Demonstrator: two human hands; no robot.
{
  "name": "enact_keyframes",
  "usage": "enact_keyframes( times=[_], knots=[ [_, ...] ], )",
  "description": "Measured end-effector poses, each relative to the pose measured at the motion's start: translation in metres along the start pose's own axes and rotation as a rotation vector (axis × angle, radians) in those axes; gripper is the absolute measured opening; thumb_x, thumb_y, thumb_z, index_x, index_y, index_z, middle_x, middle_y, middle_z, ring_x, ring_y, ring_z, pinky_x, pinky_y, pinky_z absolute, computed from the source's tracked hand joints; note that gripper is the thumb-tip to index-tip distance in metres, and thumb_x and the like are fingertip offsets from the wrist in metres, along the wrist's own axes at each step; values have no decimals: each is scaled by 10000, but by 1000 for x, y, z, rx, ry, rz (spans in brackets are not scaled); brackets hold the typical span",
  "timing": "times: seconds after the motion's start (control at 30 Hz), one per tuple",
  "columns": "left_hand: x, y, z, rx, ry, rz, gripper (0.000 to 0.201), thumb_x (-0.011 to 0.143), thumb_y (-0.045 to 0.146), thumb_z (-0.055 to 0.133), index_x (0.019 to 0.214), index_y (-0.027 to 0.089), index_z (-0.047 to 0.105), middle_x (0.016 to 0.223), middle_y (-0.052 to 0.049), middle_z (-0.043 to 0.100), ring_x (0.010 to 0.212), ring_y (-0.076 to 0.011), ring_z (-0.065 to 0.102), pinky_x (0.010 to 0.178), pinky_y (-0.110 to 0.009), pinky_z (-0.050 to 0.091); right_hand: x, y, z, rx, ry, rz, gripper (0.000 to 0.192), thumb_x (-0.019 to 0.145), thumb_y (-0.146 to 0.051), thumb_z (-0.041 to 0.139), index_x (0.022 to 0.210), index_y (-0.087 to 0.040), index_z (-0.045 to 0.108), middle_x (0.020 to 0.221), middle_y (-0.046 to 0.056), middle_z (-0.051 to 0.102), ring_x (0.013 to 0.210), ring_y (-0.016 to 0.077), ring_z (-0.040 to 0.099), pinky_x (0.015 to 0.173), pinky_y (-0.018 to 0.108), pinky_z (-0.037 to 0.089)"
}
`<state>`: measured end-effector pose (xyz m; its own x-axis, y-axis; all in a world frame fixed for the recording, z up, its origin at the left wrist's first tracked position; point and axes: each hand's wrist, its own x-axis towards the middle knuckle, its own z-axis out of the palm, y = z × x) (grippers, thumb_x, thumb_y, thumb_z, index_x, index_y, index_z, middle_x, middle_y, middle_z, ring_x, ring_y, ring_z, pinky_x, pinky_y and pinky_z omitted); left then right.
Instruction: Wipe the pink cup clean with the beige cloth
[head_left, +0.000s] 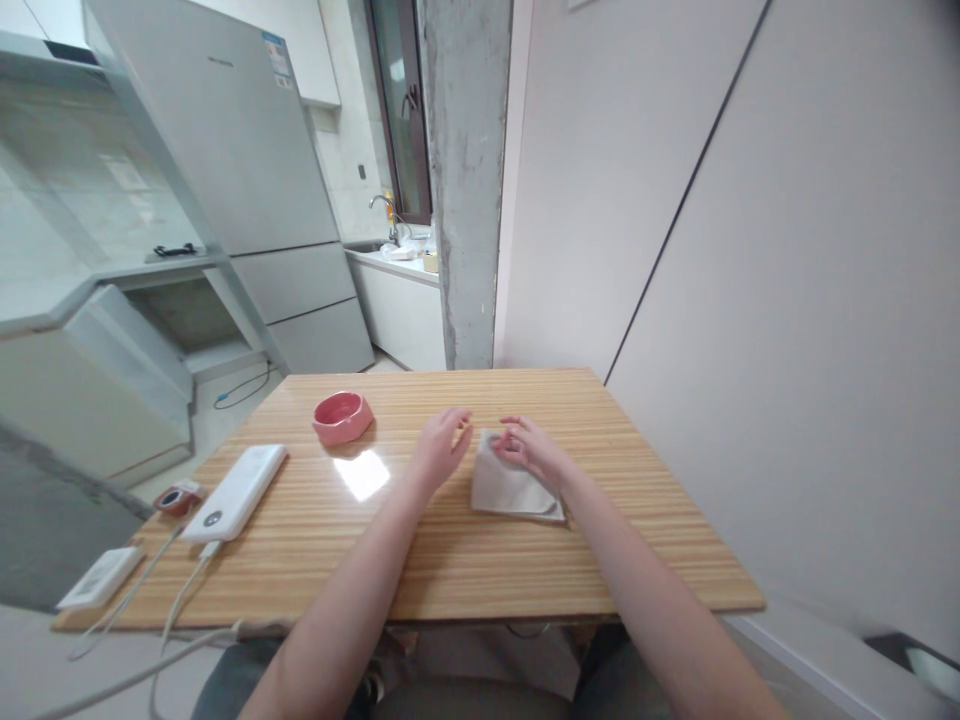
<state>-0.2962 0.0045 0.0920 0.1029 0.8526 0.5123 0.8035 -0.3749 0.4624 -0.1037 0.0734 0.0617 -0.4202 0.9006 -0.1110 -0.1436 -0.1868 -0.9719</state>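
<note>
Right hand (534, 450) on folded cloth (510, 488); left hand (441, 445) beside.

Pink bowl (343, 416) on wooden table (450, 570); white power bank (235, 492) cabled near left edge; fridge (225, 150) behind.

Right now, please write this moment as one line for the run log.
left hand: open, above table | right hand: resting on folded grey cloth | pink bowl: far left

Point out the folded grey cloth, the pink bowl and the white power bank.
Folded grey cloth (510, 490): head view, bare middle of its top.
Pink round bowl (342, 416): head view, inner hollow.
White rectangular power bank (236, 492): head view, top face.
</note>
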Motion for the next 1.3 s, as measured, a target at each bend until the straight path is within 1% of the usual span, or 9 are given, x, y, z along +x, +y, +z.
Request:
enact_keyframes(
  times=[0.1,0.3,0.47,0.63,0.73,0.87,1.0,1.1,1.3],
  knots=[
    [-13,38,28,-35,-267,209,319,920,247,381,1197,227,538,1185,-80,600,1123,-178,541,982,-330,422,3,-4,-2,262,-12,-27,231,782,-323,596,993,-242,549,748,-12,631,644,118,616,545,222,508],
    [-39,42,41,272,-528,-75,599,911,446,386,1457,221,286,1549,-129,215,1430,-323,155,1116,-592,138,21,2,-29,104,390,-132,187,707,-350,608,836,-219,578,628,-47,552,519,82,507,428,166,389],
    [-52,8,1,264,-617,-180,625,868,478,424,1445,264,313,1559,-73,198,1439,-286,143,1133,-557,104,29,17,-26,-145,356,-130,236,681,-411,596,796,-208,564,569,-45,529,502,100,508,443,192,383],
    [-75,-35,-59,390,-575,-515,596,802,260,441,1394,222,378,1550,-88,230,1434,-290,163,1111,-609,89,35,22,-27,-191,353,-123,224,681,-404,578,782,-204,561,538,-47,513,479,100,492,442,199,377],
    [-88,-62,-89,472,-492,-725,552,797,152,367,1346,181,407,1530,-116,271,1415,-287,218,1084,-593,216,39,25,-28,-214,348,-117,207,685,-387,564,781,-203,562,534,-46,510,478,101,491,440,197,374],
    [-95,-78,-101,505,-374,-774,467,797,99,321,1234,161,473,1433,-154,409,1340,-289,344,1010,-592,332,40,27,-27,-246,338,-123,186,688,-364,543,779,-203,559,543,-45,514,486,103,493,443,199,373],
    [-82,-57,-89,553,-276,-695,309,817,167,373,1072,163,548,1364,-158,478,1299,-318,384,1010,-616,309,37,30,-23,-279,327,-140,189,689,-345,516,804,-202,560,582,-40,525,506,108,490,451,206,369],
    [-55,-22,-68,411,-213,-458,280,815,185,417,1059,163,554,1274,-133,560,1211,-243,492,1026,-420,369,33,31,-19,-334,279,-183,205,694,-330,494,837,-202,567,606,-39,522,522,116,482,464,219,368],
    [12,27,4,94,-318,-308,219,854,221,423,976,206,604,954,-64,694,874,-189,636,771,-293,469,31,35,-16,-558,132,-356,259,715,-290,481,909,-173,607,623,-35,516,584,136,490,580,268,407]
  ],
)
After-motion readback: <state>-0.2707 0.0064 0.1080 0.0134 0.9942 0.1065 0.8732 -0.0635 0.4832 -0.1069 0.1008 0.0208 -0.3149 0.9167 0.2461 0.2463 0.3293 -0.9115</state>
